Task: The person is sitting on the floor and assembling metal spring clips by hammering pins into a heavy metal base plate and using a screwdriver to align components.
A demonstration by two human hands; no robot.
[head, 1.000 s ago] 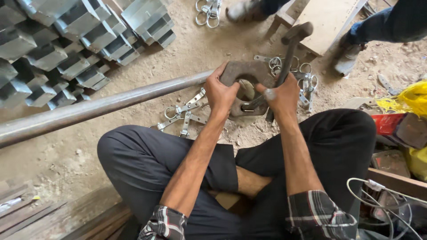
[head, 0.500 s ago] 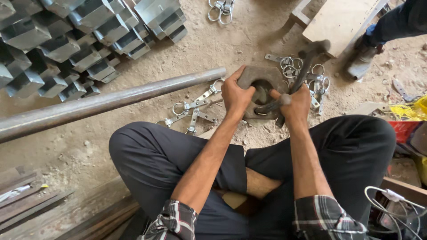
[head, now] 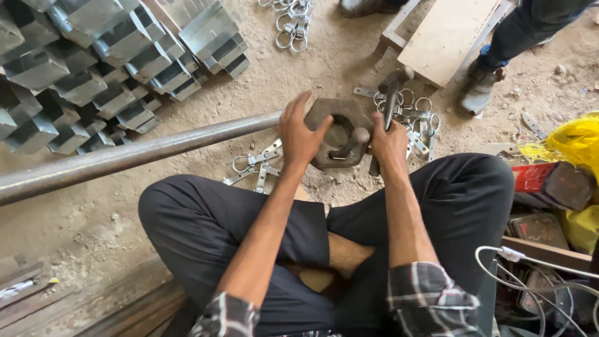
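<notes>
I sit cross-legged on a dirt floor. A heavy brown metal block [head: 324, 112] with a round hole lies in front of my knees, at the end of a long steel pipe [head: 137, 153]. My left hand [head: 299, 134] rests on the block's left edge with its fingers spread and lifted. My right hand [head: 388, 142] is closed around the handle of a dark hammer [head: 392, 93], whose head points away from me. A short bent metal piece with a round knob [head: 357, 137] sits in the block's hole, beside my right thumb.
Stacked galvanised channel pieces [head: 93, 62] fill the upper left. Loose metal clamps with rings lie near my left knee [head: 256, 165], behind the block [head: 417, 115] and further off [head: 293, 25]. Another person's boot [head: 477, 93] stands by a wooden board [head: 446, 37]. A yellow bag [head: 571, 143] and white cable [head: 530, 262] are at right.
My left hand has loosened from gripping the block's top, and its fingers are now spread. My right hand stays closed on the hammer handle. The view has shifted slightly.
</notes>
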